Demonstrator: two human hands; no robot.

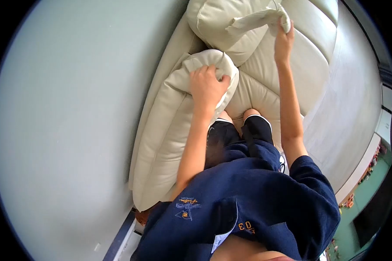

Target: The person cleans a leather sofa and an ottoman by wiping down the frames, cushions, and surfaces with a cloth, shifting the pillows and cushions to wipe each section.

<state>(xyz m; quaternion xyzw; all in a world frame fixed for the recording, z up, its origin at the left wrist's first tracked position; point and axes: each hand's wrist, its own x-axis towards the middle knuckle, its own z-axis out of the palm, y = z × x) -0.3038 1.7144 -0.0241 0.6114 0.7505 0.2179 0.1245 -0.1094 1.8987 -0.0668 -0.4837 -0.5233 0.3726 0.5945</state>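
My left hand (207, 88) rests on the rounded front end of the cream leather sofa armrest (161, 139), its fingers bent and gripping the leather, which wrinkles around it. Raised to the upper right, my right hand (284, 41) is closed around a whitish cloth (259, 19). The cloth looks thin, with ragged edges, and its loose end hangs out to the left above the sofa. Part of it is bunched inside my fingers and hidden.
A sofa back cushion (222, 26) and the seat (305, 56) lie ahead of my knees. A pale wall (74, 108) runs along the left. Grey floor (348, 104) stretches to the right, with a white-edged unit (357, 169) beyond.
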